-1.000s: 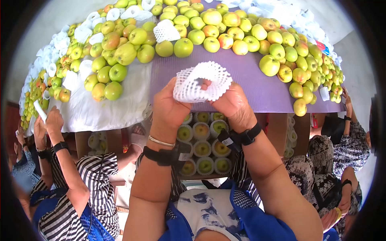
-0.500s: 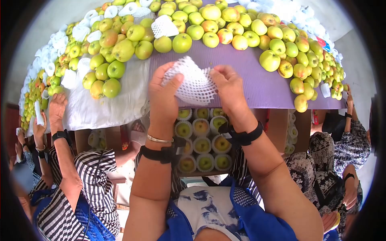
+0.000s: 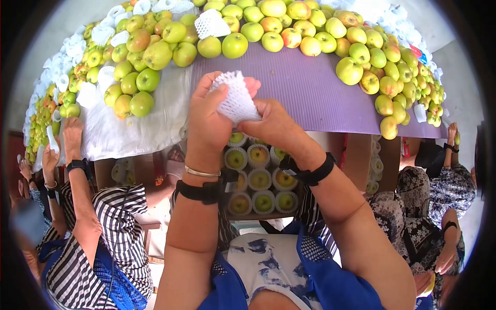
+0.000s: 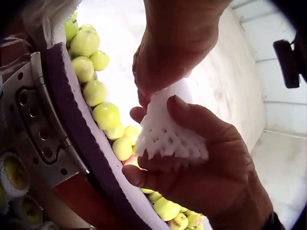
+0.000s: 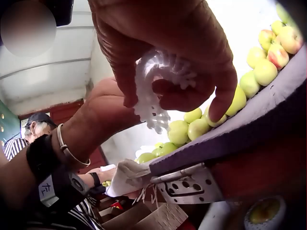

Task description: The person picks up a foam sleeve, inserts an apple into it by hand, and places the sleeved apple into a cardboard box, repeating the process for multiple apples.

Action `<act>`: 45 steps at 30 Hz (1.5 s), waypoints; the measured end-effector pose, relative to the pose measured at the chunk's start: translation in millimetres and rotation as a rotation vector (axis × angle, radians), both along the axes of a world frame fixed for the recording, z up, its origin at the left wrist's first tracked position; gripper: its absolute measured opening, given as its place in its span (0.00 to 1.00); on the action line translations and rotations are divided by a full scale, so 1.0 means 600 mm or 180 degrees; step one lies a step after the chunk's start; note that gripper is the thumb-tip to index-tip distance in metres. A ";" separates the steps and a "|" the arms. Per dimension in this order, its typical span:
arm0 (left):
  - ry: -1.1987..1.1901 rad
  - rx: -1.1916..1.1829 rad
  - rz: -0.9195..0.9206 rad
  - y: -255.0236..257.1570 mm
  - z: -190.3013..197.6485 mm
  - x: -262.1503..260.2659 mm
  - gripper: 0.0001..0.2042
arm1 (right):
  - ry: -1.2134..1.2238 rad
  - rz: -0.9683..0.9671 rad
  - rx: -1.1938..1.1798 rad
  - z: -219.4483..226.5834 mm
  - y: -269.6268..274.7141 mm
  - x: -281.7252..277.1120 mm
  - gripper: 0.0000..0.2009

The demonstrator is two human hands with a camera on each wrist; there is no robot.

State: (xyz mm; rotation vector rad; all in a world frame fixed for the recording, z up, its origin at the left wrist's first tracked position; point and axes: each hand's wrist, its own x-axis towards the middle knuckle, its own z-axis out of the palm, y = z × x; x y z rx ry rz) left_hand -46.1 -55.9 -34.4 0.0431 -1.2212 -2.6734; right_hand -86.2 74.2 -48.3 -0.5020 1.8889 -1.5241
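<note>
A white foam fruit net (image 3: 235, 98) is between my two hands, above the front of the purple mat (image 3: 305, 98). My left hand (image 3: 209, 111) grips it, thumb on the near side and fingers behind. At the net's lower right, my right hand (image 3: 274, 121) pinches the edge. From the left wrist, the net's scalloped open end (image 4: 168, 136) shows by the left hand's fingers, with the right hand (image 4: 177, 43) at the other end. In the right wrist view, the net (image 5: 148, 96) curls around fingertips. No apple shows in it.
Loose green and reddish apples (image 3: 235, 45) are heaped along the back and sides of the table. Another foam net (image 3: 212, 24) lies on them. Below the table edge, a box holds netted apples (image 3: 259, 178). Other people work at left (image 3: 72, 134) and right (image 3: 452, 137).
The net has gone from a wide open ring to a narrower, bunched shape. My right hand has moved left, close against my left hand. The neighbour's hand at left has shifted toward the apples.
</note>
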 end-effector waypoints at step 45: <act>0.0112 -0.0947 0.0687 -0.049 0.038 0.056 0.18 | 0.0372 -0.0046 -0.0325 -0.017 -0.032 0.017 0.11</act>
